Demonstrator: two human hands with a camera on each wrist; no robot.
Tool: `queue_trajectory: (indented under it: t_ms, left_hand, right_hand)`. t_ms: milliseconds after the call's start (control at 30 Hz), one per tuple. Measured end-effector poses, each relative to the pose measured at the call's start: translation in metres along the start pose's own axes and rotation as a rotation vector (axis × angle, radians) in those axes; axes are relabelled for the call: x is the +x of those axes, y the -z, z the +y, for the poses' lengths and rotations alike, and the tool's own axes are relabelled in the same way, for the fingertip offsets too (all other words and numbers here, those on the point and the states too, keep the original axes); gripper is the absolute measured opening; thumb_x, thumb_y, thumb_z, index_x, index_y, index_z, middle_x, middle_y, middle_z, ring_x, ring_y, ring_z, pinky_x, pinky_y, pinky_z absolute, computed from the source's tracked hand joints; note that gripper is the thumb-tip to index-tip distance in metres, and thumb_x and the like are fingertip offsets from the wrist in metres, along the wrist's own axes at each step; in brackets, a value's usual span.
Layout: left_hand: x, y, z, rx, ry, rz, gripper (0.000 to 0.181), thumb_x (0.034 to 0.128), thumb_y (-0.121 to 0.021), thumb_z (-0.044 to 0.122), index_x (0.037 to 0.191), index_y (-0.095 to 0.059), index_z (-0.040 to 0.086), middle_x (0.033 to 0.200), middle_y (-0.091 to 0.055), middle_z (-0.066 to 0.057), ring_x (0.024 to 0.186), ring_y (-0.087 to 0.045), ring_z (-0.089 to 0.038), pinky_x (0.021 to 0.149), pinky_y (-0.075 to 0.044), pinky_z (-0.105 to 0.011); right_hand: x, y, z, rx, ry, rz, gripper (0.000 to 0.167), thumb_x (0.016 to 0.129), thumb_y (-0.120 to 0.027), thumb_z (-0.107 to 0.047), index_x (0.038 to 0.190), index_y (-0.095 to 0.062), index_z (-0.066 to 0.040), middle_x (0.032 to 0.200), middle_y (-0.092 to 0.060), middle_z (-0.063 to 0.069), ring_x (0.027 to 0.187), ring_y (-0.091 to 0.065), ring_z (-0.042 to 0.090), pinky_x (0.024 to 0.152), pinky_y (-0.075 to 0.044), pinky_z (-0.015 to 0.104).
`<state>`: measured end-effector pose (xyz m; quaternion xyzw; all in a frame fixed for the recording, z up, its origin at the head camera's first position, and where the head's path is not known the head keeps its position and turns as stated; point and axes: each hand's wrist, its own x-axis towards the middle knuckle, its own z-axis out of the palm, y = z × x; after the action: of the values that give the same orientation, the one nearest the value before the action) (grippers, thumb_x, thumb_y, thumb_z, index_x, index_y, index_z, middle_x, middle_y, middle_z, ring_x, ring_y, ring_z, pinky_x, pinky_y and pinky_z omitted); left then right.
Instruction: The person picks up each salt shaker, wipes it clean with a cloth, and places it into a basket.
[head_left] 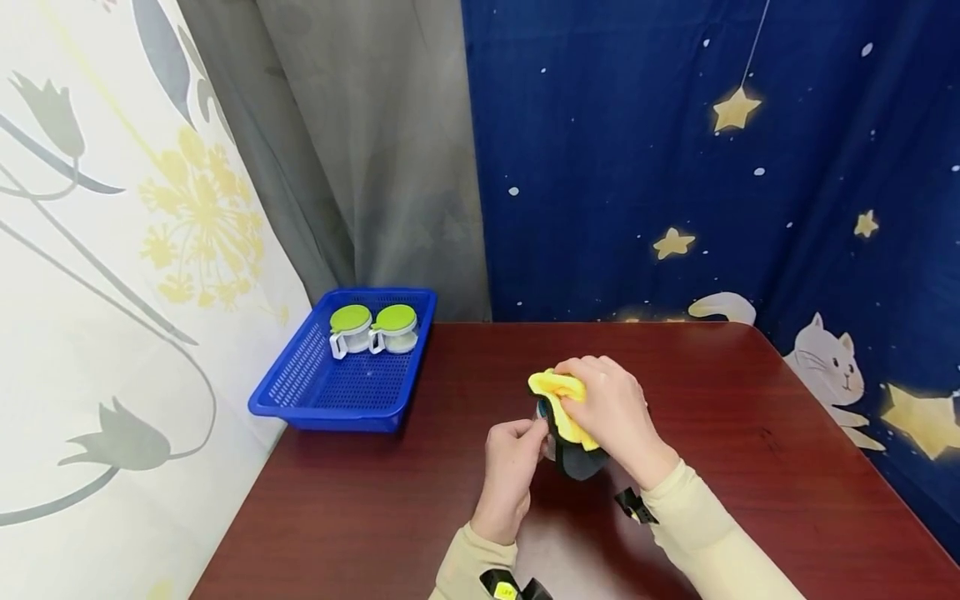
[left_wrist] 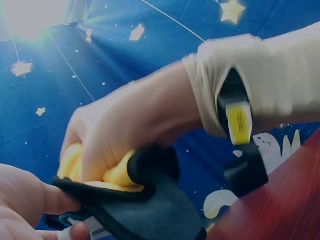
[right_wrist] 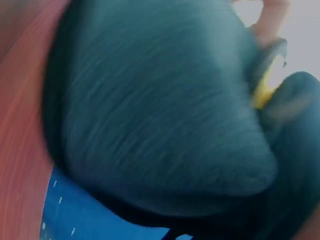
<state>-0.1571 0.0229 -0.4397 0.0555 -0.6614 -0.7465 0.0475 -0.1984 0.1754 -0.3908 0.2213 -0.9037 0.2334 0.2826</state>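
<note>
In the head view my right hand [head_left: 611,408] grips a two-sided cleaning cloth [head_left: 573,421], yellow on one face and dark grey on the other, with a black edge. The cloth is bunched over a small whitish object [head_left: 550,448] with a teal part, which it mostly hides. My left hand [head_left: 512,471] pinches this object at its left side, thumb against fingers. The left wrist view shows the object's teal and white edge [left_wrist: 95,227] by the left fingertips. Grey cloth [right_wrist: 160,110] fills most of the blurred right wrist view.
At the back left of the dark red table [head_left: 390,517] stands a blue plastic basket [head_left: 270,406]. Two clear jars with green lids [head_left: 351,317] and white handles sit in it. A grey curtain and a blue starry curtain [head_left: 600,167] hang behind the table.
</note>
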Motion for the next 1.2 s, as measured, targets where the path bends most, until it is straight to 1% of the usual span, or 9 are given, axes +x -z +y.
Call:
queue_trajectory:
  t_ms: [100,233,367,533,633,800,967,1100,1200]
  left_hand:
    - [-0.001,0.001,-0.001,0.013,-0.01,0.03,0.037,0.0818,-0.077,0.016,0.057,-0.057,-0.004,0.053,-0.047,-0.001,0.064,-0.048,-0.017,0.06,-0.041,-0.029]
    - [-0.003,0.004,-0.002,0.008,-0.004,0.023,0.04,0.0818,-0.079,0.019,0.059,-0.058,-0.006,0.053,-0.046,0.0,0.064,-0.047,-0.016,0.06,-0.04,-0.03]
    - [-0.002,0.005,-0.002,0.005,-0.01,0.009,0.04,0.0832,-0.078,0.02,0.059,-0.058,-0.005,0.053,-0.046,0.0,0.065,-0.046,-0.016,0.062,-0.04,-0.03]
    - [0.0,0.004,0.0,-0.013,-0.015,0.008,0.039,0.0825,-0.079,0.019,0.059,-0.058,-0.005,0.055,-0.049,-0.005,0.066,-0.048,-0.017,0.063,-0.042,-0.031]
    - [0.0,0.003,0.002,-0.027,-0.017,0.009,0.039,0.0832,-0.078,0.018,0.06,-0.058,-0.005,0.056,-0.049,-0.006,0.067,-0.049,-0.017,0.063,-0.043,-0.032]
    - [0.001,0.004,0.005,-0.05,-0.016,-0.008,0.039,0.0849,-0.078,0.019,0.061,-0.057,-0.004,0.057,-0.049,-0.007,0.07,-0.05,-0.019,0.066,-0.045,-0.034]
    - [0.002,0.005,0.004,-0.069,-0.019,-0.031,0.038,0.085,-0.076,0.016,0.06,-0.056,-0.005,0.057,-0.049,-0.008,0.071,-0.05,-0.021,0.067,-0.045,-0.033]
    - [0.003,0.005,0.003,-0.089,0.011,-0.063,0.028,0.084,-0.068,0.007,0.06,-0.057,-0.003,0.057,-0.05,-0.006,0.065,-0.051,-0.02,0.065,-0.046,-0.033]
    - [0.003,0.004,0.001,-0.125,0.041,-0.106,0.017,0.0848,-0.062,0.002,0.068,-0.064,0.0,0.061,-0.055,-0.003,0.063,-0.055,-0.017,0.065,-0.048,-0.03]
  right_hand:
    - [0.004,-0.006,0.012,-0.074,0.007,0.045,0.033,0.072,-0.088,-0.012,0.102,-0.074,-0.016,0.092,-0.07,0.001,0.077,-0.056,0.021,0.061,-0.048,0.036]
    - [0.003,-0.01,0.021,-0.102,-0.021,0.058,0.032,0.072,-0.086,-0.01,0.101,-0.074,-0.015,0.09,-0.071,0.003,0.076,-0.055,0.022,0.06,-0.048,0.037]
    - [0.002,-0.01,0.023,-0.09,-0.033,0.077,0.033,0.072,-0.086,-0.012,0.103,-0.074,-0.016,0.092,-0.071,0.003,0.076,-0.055,0.022,0.06,-0.048,0.037]
    - [0.002,-0.008,0.022,-0.069,-0.05,0.103,0.034,0.071,-0.087,-0.013,0.103,-0.074,-0.016,0.091,-0.071,0.003,0.076,-0.056,0.022,0.059,-0.048,0.037]
    - [0.003,-0.007,0.021,-0.035,-0.052,0.1,0.034,0.072,-0.087,-0.014,0.103,-0.074,-0.016,0.092,-0.071,0.002,0.076,-0.056,0.02,0.06,-0.048,0.036]
    - [0.006,-0.002,0.016,0.061,-0.068,0.051,0.033,0.075,-0.088,-0.017,0.106,-0.075,-0.017,0.096,-0.073,0.0,0.077,-0.057,0.018,0.062,-0.047,0.035]
    - [0.006,0.004,0.01,0.094,-0.072,-0.008,0.031,0.078,-0.087,-0.022,0.106,-0.076,-0.02,0.093,-0.072,-0.003,0.076,-0.055,0.015,0.061,-0.045,0.033]
    - [0.004,0.007,0.002,0.134,-0.03,-0.051,0.027,0.079,-0.085,-0.021,0.104,-0.076,-0.024,0.092,-0.07,-0.009,0.077,-0.055,0.012,0.063,-0.045,0.033]
    - [0.003,0.009,-0.005,0.224,-0.008,-0.122,0.027,0.079,-0.083,-0.02,0.104,-0.076,-0.029,0.093,-0.069,-0.015,0.077,-0.058,0.009,0.064,-0.048,0.031]
